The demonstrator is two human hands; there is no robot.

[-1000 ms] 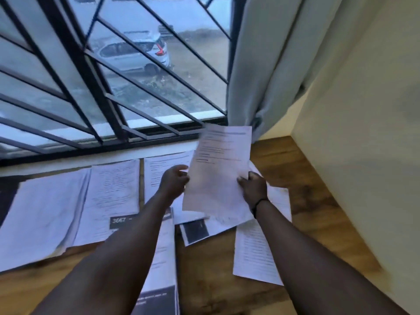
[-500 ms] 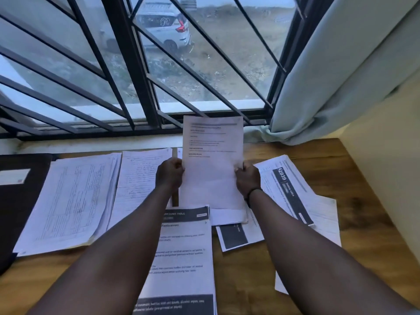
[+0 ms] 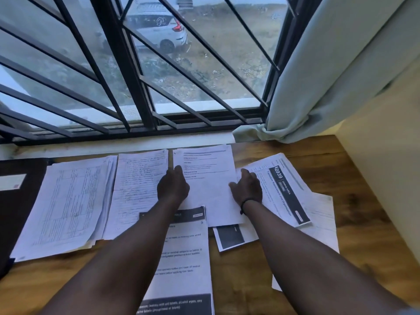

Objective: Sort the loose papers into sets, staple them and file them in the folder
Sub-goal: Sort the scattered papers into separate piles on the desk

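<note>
White, thin and lightly printed, the sheet [image 3: 208, 178] is lying flat on the wooden desk [image 3: 354, 196] between my two hands, its far edge reaching close to the pale window sill [image 3: 113, 148]. My left hand [image 3: 173, 186] is resting on its left margin with the fingers loosely curved, and I cannot tell whether they are pinching the edge or only pressing it. My right hand [image 3: 246, 187] is lying open at the right edge, fingers relaxed and spread, overlapping a tilted page with a dark band and the number 2939 [image 3: 285, 189]. To the left, a handwritten page [image 3: 136, 189] is sitting just beside the sheet, and further left a thicker stack with ruled tables [image 3: 68, 205] is fanning slightly at its edges. The dark folder [image 3: 13, 212] is lying at the far left, partly under that stack. Nearer me, a printed page with black header and footer bars [image 3: 184, 258] is running under my left forearm, and a small sheet with a dark rectangle [image 3: 229, 237] is peeking out beside it. Black metal bars [image 3: 122, 64] are crossing the window, a white car [image 3: 156, 30] is standing outside, and a pale curtain [image 3: 318, 76] is hanging bunched at the right against a cream wall [image 3: 386, 155]
</note>
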